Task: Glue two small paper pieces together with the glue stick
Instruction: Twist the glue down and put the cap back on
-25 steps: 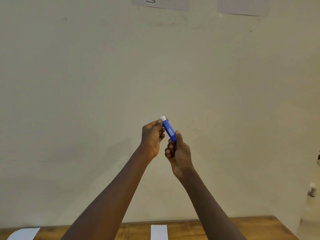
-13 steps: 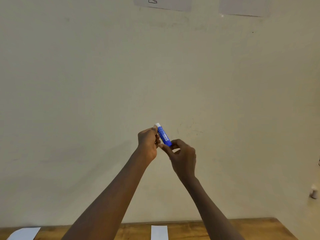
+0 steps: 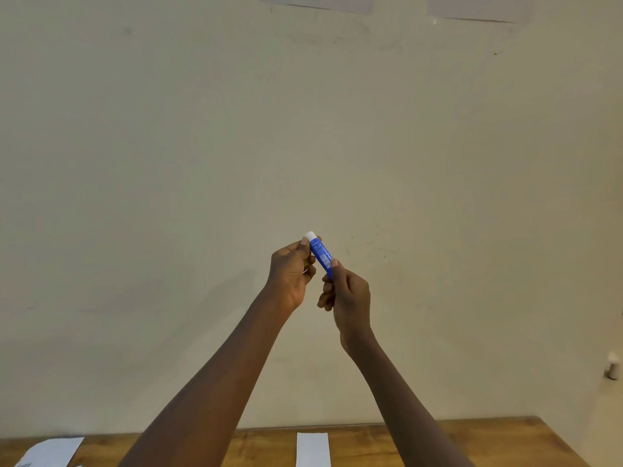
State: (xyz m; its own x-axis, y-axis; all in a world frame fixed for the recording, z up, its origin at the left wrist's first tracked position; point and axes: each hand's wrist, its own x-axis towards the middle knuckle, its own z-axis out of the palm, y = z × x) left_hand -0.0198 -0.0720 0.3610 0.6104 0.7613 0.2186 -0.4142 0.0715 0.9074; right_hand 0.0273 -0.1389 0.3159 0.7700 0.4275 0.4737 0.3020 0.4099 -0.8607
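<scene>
A blue glue stick (image 3: pixel 321 255) with a white end is held up in front of the wall, tilted with the white end up and to the left. My left hand (image 3: pixel 290 274) pinches its upper part near the white end. My right hand (image 3: pixel 347 294) grips its lower end, thumb along the tube. Down on the wooden table (image 3: pixel 438 443) lies a white paper strip (image 3: pixel 312 449) at the bottom middle. Another white paper piece (image 3: pixel 50 451) lies at the bottom left corner, partly cut off by the frame.
A plain cream wall fills most of the view. Two sheets are taped high up, one sheet (image 3: pixel 317 2) near the middle and another sheet (image 3: pixel 478 7) to its right. A small white object (image 3: pixel 613 365) sits at the right edge beyond the table.
My right hand has gone back from an open-fingered pinch to a firm grip on the lower end. Both hands and the glue stick stay raised at about the same height.
</scene>
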